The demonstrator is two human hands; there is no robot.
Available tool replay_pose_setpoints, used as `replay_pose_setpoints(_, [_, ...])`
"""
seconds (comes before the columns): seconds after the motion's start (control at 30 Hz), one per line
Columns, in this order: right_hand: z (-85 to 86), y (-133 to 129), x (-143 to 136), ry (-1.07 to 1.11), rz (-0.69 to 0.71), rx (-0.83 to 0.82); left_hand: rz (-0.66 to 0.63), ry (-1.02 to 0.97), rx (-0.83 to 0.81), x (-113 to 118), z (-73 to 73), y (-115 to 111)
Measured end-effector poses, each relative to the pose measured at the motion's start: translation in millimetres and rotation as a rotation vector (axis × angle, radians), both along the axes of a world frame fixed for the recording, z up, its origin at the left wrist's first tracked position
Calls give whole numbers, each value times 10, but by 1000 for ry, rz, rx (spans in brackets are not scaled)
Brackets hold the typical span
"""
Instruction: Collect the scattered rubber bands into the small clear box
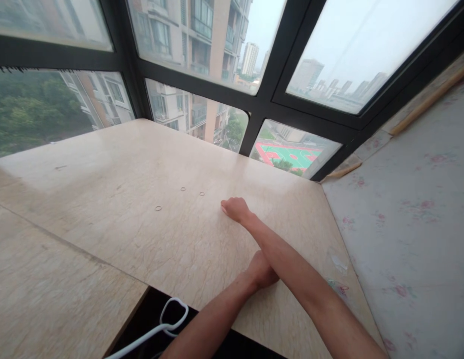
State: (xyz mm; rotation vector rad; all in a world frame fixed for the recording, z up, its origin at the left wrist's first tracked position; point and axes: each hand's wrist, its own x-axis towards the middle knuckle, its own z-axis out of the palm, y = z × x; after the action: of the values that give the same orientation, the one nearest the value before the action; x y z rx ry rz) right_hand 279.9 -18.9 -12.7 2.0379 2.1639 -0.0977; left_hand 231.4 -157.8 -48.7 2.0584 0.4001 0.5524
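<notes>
My right hand [235, 208] is above the marble sill, its fingers curled; whatever they hold, if anything, is too small to make out. My left hand [262, 270] rests nearer to me, partly under my right forearm, with its fingers hidden. Three thin rings lie to the left of my right hand: one ring [202, 190] is nearest to it, another ring [183, 187] is a little farther left, and a third ring [158, 206] lies closer to me.
The marble sill [105, 199] runs below dark window frames [202, 85]. A white cable [142, 340] loops in the dark gap at the front. Small clear plastic pieces [339, 263] lie near the flowered wall [411, 224] on the right.
</notes>
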Motion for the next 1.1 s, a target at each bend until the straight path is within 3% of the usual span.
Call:
replay_pose_setpoints(0.2, [55,-283,118,-22,28,1,-7,70,169,54,-95,12])
replay_pose_setpoints(0.37, [154,-764,348,0,-111,110,11,81,171,90,-139,45])
replay_pose_setpoints(0.5, [225,-1401,647,181,-292,266,-2,34,131,92,-132,54])
replay_pose_setpoints(0.67, [219,-2478,926,548,-583,569,-26,38,132,60,-94,50])
replay_pose_setpoints(0.83, [93,-3482,1041,530,-822,734,-32,53,165,55,-98,46])
replay_pose_setpoints(0.97, [-18,-3918,1187,384,-892,640,-27,39,164,59,-128,51])
replay_pose_setpoints(1.1, [-23,-4078,1278,355,-914,544,-13,17,132,51,-112,49])
